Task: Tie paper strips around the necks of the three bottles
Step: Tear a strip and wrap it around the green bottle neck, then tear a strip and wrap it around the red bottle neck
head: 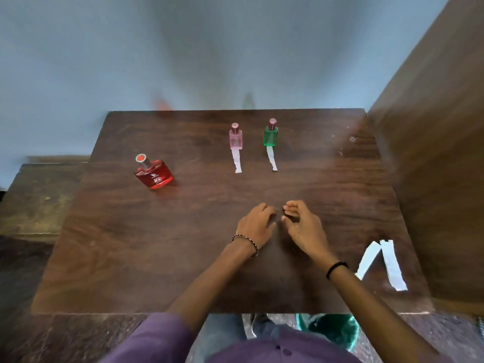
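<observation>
While both hands rest near the middle of the dark brown wooden tabletop [131,244], none of the three bottles is being touched. The left hand [255,222] lies palm down with its fingers curled loosely on the wood, holding nothing, a beaded bracelet [247,243] around its wrist. The right hand [301,224] sits just beside it, fingers bent and slightly parted, thumb and forefinger close together; whether a scrap is pinched there cannot be told, though nothing shows between them. A black band [336,268] circles the right wrist.

Taking the hands as the landmark: beyond them and slightly left stands the small pink square glass bottle [235,138] with a pink cap, upright, a white paper strip [236,161] lying on the wood from its base toward the hands. Beyond the hands and nearly straight ahead stands the small green square glass bottle [270,136] with a dark pink cap, upright, with a second white paper strip [271,159] trailing from its base in the same way. Far to the left of the hands, well apart from the other two, stands the wide red glass bottle [154,175] with a silver neck and red top; no strip shows by it. To the right of the hands, near the tabletop's near corner, two loose white paper strips [379,265] lie meeting at their far ends in an upturned V.
</observation>
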